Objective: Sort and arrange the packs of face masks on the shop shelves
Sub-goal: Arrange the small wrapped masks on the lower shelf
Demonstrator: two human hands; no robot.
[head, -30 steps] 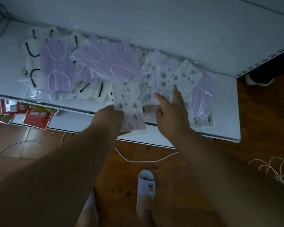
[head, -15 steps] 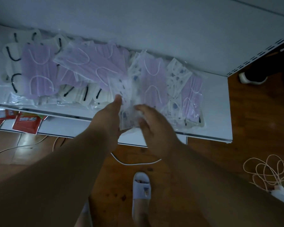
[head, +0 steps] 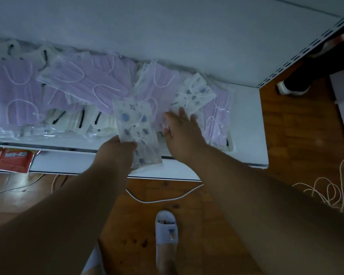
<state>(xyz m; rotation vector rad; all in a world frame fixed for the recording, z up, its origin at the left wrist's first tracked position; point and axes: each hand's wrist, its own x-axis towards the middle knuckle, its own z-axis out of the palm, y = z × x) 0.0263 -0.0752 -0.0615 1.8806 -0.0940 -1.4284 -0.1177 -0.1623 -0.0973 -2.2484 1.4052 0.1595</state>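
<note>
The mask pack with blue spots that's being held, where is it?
In the head view, the blue-spotted pack sits mid-frame over the shelf's front edge, pinched by the left hand, just left of the open right hand.

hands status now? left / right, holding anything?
Left hand: grips a clear plastic pack of white face masks with blue prints.
Right hand: open, fingers spread flat on the mask packs on the white shelf, holding nothing.

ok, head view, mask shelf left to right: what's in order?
Lilac pack at the left → printed pack gripped by left hand → right hand flat on the pile → lilac pack at the right end.
</note>
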